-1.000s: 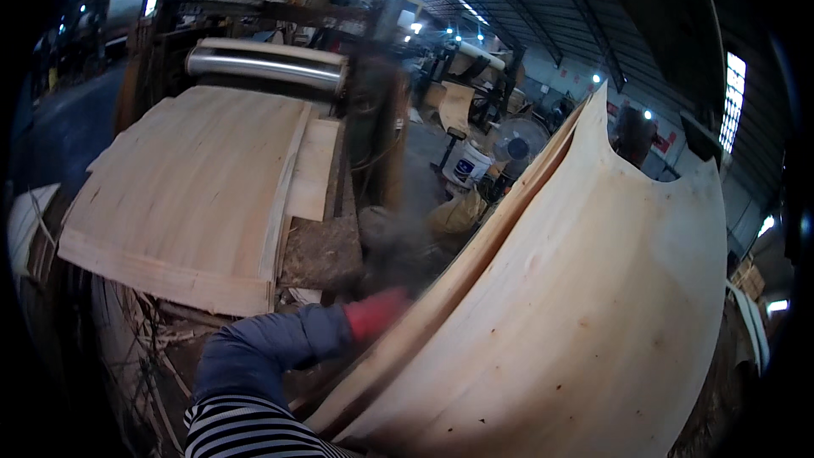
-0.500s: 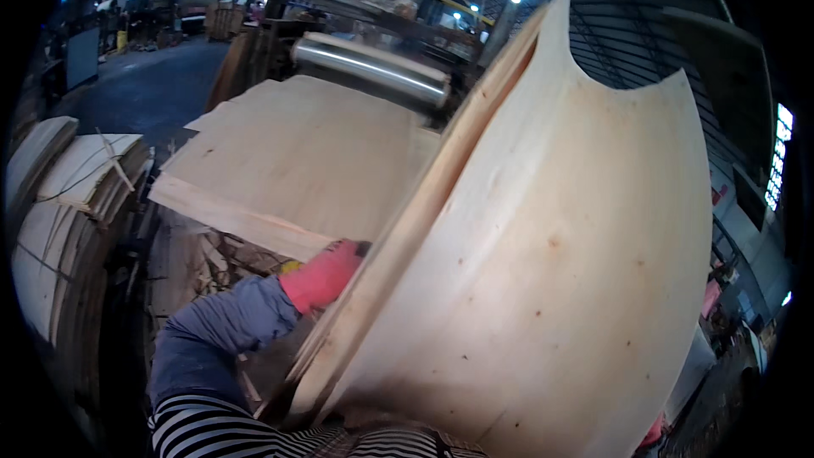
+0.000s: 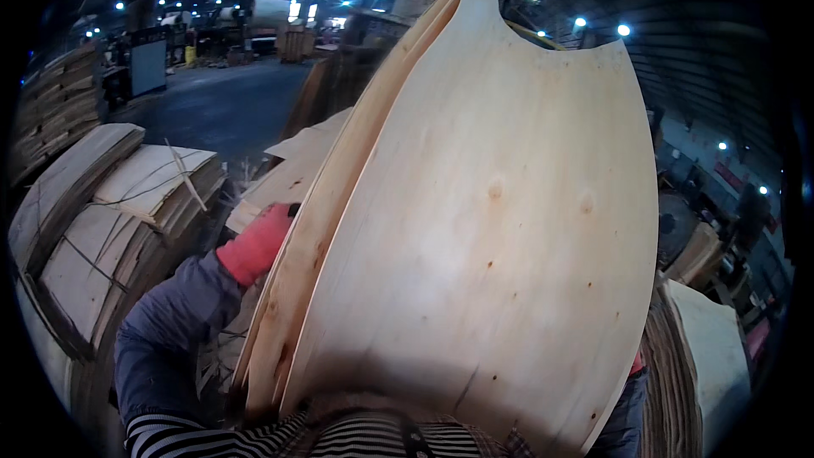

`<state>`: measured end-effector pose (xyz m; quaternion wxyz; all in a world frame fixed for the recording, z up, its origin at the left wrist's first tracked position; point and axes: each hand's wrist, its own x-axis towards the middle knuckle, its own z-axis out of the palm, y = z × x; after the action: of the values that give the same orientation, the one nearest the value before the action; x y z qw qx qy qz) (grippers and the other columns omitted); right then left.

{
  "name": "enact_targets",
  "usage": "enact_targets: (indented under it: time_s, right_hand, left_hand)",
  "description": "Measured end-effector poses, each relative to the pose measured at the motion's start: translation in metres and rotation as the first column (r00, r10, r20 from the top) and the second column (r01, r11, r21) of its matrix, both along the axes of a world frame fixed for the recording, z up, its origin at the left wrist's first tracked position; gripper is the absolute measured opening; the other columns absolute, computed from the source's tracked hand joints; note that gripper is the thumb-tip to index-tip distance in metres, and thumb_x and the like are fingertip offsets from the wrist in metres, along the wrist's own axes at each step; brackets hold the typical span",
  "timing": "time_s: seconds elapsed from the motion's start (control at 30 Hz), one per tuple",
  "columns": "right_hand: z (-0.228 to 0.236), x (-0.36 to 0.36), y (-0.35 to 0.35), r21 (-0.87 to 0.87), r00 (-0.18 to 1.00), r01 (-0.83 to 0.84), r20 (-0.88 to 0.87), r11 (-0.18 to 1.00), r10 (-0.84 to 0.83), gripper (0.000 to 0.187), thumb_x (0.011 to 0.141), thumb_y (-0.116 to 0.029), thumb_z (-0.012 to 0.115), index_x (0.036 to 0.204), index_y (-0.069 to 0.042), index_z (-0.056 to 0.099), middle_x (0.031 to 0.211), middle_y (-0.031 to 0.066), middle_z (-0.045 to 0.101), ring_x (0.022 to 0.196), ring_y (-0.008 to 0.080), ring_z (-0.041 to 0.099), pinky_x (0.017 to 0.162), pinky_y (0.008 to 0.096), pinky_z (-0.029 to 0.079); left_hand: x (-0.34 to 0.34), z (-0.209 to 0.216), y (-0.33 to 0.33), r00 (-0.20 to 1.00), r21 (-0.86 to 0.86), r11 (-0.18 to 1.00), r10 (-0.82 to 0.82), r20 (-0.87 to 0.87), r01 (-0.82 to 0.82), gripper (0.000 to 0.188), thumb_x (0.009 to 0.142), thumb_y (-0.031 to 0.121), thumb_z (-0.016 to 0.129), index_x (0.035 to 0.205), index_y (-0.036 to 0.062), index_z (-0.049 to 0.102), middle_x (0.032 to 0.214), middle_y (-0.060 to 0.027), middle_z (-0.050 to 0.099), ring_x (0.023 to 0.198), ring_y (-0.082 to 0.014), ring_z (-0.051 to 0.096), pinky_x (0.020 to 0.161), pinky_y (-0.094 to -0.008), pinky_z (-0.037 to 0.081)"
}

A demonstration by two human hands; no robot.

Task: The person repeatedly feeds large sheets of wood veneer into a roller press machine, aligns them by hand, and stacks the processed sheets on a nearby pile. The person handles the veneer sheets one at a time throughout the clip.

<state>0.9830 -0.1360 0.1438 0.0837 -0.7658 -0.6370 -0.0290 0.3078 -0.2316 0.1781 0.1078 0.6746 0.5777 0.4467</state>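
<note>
**Veneer sheets held upright against the body**

At the far left, bundles (image 3: 110,237) of thin wood sheets lie stacked and tied with bands, their edges curling. Beyond them a dark floor (image 3: 212,110) runs back toward machines and stacks under ceiling lamps.

The left hand (image 3: 259,242), in a red glove, comes up from a grey-blue sleeve (image 3: 170,322) over a striped cuff. It is closed on the left edge of the veneer (image 3: 475,246), about halfway up that edge; the fingers wrap behind the edge and cannot be seen.

The veneer is a few large, pale, thin sheets held together, standing nearly upright and bowed, so that it fills the middle of the view. Its lower edge rests close against the person's striped top (image 3: 373,437), and its upper edge rises to a point near the top of the view. The edges of the sheets show as separate layers along the left side. Small knots and dark specks mark the face.

Behind its left edge lies a flat stack (image 3: 292,174) of similar sheets.

The right hand (image 3: 636,363) shows only as a sliver of red glove at the veneer's lower right edge, above a blue sleeve; it touches that edge, but whether it grips cannot be told.

At the far right stand more stacks (image 3: 708,348) of sheets.
</note>
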Motion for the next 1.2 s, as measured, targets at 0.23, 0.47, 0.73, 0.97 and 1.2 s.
enact_targets:
  time_s: [0.23,0.47,0.73,0.97,1.2]
  right_hand:
    - [0.0,-0.077,0.194,-0.107,0.98,0.04,0.197,0.993,-0.019,0.05,0.086,-0.001,0.035,0.134,-0.011,0.026,0.14,0.0145,0.018,0.126,0.026,0.026,0.103,0.0322,0.024]
    - [-0.009,-0.233,0.288,0.333,0.822,-0.166,-0.474,0.928,0.317,0.05,0.088,-0.017,0.043,0.134,-0.012,0.026,0.135,0.0198,0.027,0.126,0.0313,0.026,0.102,0.0336,0.024]
    - [-0.033,-0.457,0.112,0.164,0.614,-0.759,-0.142,0.63,0.776,0.07,0.073,-0.026,0.064,0.128,0.001,0.031,0.127,0.0212,0.038,0.117,0.0371,0.035,0.1,0.0432,0.025]
    - [-0.105,-0.466,-0.001,0.372,0.734,-0.606,-0.08,0.703,0.675,0.054,0.079,-0.032,0.058,0.122,-0.002,0.043,0.122,0.0212,0.043,0.113,0.0376,0.039,0.087,0.0501,0.037]
    - [-0.13,-0.527,0.035,0.422,0.812,-0.564,0.124,0.71,0.571,0.052,0.08,-0.033,0.057,0.121,-0.004,0.044,0.121,0.0197,0.044,0.111,0.0364,0.041,0.085,0.0502,0.038]
  left_hand:
    - [-0.139,0.077,0.041,0.819,-0.061,0.817,0.572,-0.046,-0.574,0.042,0.081,0.023,0.054,0.117,0.0035,0.047,0.104,-0.0173,0.057,0.098,-0.0284,0.054,0.083,-0.0345,0.043]
    - [-0.141,-0.046,-0.018,0.756,-0.105,0.856,0.382,-0.532,-0.506,0.069,0.073,0.042,0.059,0.127,0.0067,0.036,0.124,-0.0265,0.035,0.113,-0.0425,0.037,0.093,-0.0483,0.033]
    - [-0.146,-0.166,0.043,0.622,-0.064,0.988,0.039,-0.782,-0.143,0.075,0.063,0.042,0.062,0.128,0.0128,0.037,0.126,-0.0156,0.036,0.118,-0.0311,0.033,0.099,-0.0531,0.02]
    - [-0.145,-0.173,0.046,0.869,0.036,0.995,0.1,-0.484,-0.095,0.049,0.076,0.024,0.052,0.122,0.01,0.042,0.119,-0.0157,0.043,0.115,-0.0304,0.038,0.099,-0.0526,0.024]
    - [-0.14,-0.186,0.058,0.827,0.113,0.962,0.27,-0.493,-0.247,0.044,0.078,0.025,0.047,0.122,0.0209,0.045,0.117,-0.0075,0.045,0.11,-0.0212,0.043,0.093,-0.0459,0.033]
